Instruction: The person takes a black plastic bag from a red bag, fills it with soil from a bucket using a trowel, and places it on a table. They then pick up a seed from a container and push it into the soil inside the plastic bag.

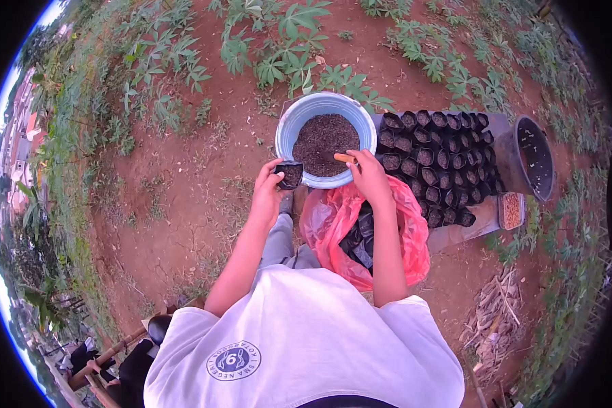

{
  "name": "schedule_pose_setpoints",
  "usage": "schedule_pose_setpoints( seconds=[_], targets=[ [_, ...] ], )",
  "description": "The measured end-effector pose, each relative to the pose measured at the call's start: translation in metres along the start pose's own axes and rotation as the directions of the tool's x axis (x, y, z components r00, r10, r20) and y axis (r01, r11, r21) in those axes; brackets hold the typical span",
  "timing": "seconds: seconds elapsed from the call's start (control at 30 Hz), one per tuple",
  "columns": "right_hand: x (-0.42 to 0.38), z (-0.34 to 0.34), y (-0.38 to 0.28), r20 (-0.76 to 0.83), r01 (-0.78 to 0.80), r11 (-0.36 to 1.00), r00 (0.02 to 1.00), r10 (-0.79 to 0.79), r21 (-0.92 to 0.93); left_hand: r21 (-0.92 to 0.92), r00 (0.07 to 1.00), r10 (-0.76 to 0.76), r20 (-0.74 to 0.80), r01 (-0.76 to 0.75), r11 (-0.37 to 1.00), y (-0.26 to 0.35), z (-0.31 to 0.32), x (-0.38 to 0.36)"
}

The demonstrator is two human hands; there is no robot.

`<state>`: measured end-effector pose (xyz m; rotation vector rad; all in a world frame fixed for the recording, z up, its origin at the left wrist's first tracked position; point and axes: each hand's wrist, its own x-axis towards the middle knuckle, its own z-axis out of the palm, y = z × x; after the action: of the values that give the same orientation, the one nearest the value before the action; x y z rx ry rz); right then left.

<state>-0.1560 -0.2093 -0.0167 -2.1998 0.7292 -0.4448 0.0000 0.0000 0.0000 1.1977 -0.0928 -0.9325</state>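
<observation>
My left hand [269, 183] is closed on a small black plastic bag [290, 175] with dark soil in its open top, at the near left rim of a light blue basin [286, 122]. Dark soil [326, 136] lies in the basin. In my right hand [368, 173] is a small orange scoop [345, 158], held over the basin's right side above the soil. A red plastic bag [408, 224] stands open below my right forearm, with black plastic bags [360, 241] inside it.
Rows of soil-filled black bags [425, 156] stand on a board [449, 236] to the right. Beyond them are a tilted dark bucket [523, 160] and a clear container of orange-brown grains [511, 210]. Leafy plants [299, 58] grow ahead; dry stalks [498, 309] lie at lower right.
</observation>
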Motion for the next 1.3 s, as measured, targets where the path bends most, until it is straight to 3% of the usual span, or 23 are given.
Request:
schedule_pose_setpoints(
  seconds=[0.3,0.63,0.83,1.3],
  targets=[
    [0.008,0.007,-0.007,0.118,0.041,0.994,0.993,-0.029,-0.101,-0.062,0.998,0.04,-0.046,-0.043,0.997,0.001,-0.015,-0.018],
    [0.012,0.001,-0.013,0.12,-0.107,0.983,0.985,0.125,-0.147,-0.102,1.0,-0.009,-0.004,0.009,0.995,0.003,-0.024,0.002],
    [0.007,0.005,-0.003,0.04,-0.106,0.99,0.993,0.11,-0.098,-0.108,0.998,-0.05,0.036,0.053,0.993,0.005,-0.028,0.013],
    [-0.008,0.016,0.017,-0.023,-0.274,0.952,0.96,0.279,0.139,-0.095,0.993,-0.056,0.108,0.067,0.993,0.02,-0.031,0.037]
  ],
)
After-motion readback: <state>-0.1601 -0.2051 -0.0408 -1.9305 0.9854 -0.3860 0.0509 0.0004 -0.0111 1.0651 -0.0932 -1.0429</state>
